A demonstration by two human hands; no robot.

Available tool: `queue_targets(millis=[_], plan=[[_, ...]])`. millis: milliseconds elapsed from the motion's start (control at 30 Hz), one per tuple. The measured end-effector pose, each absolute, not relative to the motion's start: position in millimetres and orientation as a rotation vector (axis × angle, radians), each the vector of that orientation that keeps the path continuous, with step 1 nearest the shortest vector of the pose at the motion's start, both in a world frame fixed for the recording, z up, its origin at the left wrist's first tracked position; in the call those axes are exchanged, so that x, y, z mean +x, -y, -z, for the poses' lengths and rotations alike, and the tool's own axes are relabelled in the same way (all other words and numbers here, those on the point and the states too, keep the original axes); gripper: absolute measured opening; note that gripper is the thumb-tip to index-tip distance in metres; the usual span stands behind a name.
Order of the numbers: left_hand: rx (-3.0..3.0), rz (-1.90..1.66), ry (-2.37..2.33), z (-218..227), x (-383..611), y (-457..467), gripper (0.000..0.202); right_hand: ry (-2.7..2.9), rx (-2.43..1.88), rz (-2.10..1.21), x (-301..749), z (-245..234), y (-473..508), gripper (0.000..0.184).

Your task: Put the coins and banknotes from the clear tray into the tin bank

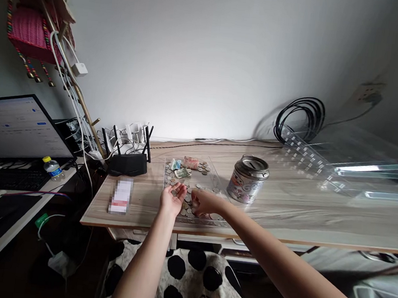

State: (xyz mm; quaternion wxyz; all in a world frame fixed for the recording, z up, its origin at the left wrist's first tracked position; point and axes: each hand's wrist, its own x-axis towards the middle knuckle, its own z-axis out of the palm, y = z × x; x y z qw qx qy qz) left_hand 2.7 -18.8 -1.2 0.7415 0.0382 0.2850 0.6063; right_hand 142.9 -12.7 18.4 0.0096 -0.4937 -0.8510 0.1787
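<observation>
So I've got the left hand (172, 200) palm up over the coins, fingers loosely spread and a bit curled, with what looks like a coin in the palm. The right hand (203, 202) is just beside it, fingers bent in and pointing down at the pile. Its fingertips are hidden from my camera, so I can't tell if it's pinching anything.

The coins (188, 199) are scattered over a clear tray (214, 179) near the front edge of the table (277, 219), and my right hand covers a bunch of them. Toward the back of the tray there's a reddish banknote (191, 162), a bluish one (176, 164) and a greenish one (182, 173).

As for clutter: a printed tin (247, 182) with a slot in its lid stands upright just right of the tray, the closest obstacle to my right arm. Over on the left there's a black router (128, 164) with its antennas up, and in front of it a pixelated rectangle (121, 196) I can't identify. Cables run along the wall behind. Farther right, a black cable coil (300, 119) leans on the wall next to some clear plastic panels (356, 175). A laptop (23, 126) and a yellow-capped bottle (53, 168) sit on a separate desk, well apart from my hands.
</observation>
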Motion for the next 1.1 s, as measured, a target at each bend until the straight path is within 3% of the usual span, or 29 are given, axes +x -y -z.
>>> queue_targets(millis=[300, 500, 600, 700, 800, 933, 1100], plan=[[0.076, -1.326, -0.645, 4.5, 2.7, 16.9, 0.021, 2.684, -1.570, -0.920, 134.7, -23.7, 11.8, 0.008], [0.061, -1.327, -0.707, 6.0, 3.3, 15.2, 0.018, 2.461, -1.470, -0.559, 134.8, -35.2, 8.4, 0.014], [0.069, -1.263, -0.735, 3.8, 5.1, 15.4, 0.015, 2.332, -1.409, -0.671, 130.9, -48.7, 3.5, 0.012], [0.072, -1.216, -0.680, -0.9, 6.8, 17.3, 0.014, 2.234, -1.216, -0.897, 125.2, -59.5, 1.0, 0.025], [0.045, -1.292, -0.639, -4.1, 6.6, 19.4, 0.018, 2.173, -1.212, -0.715, 129.9, -59.0, 1.6, 0.030], [0.018, -1.355, -0.669, -1.7, 3.9, 19.6, 0.026, 2.384, -1.453, -0.499, 154.7, -39.5, 8.3, 0.023], [0.076, -1.272, -0.671, 0.7, 3.0, 19.5, 0.033, 2.666, -1.548, -0.540, 172.5, -18.0, 19.0, 0.047]])
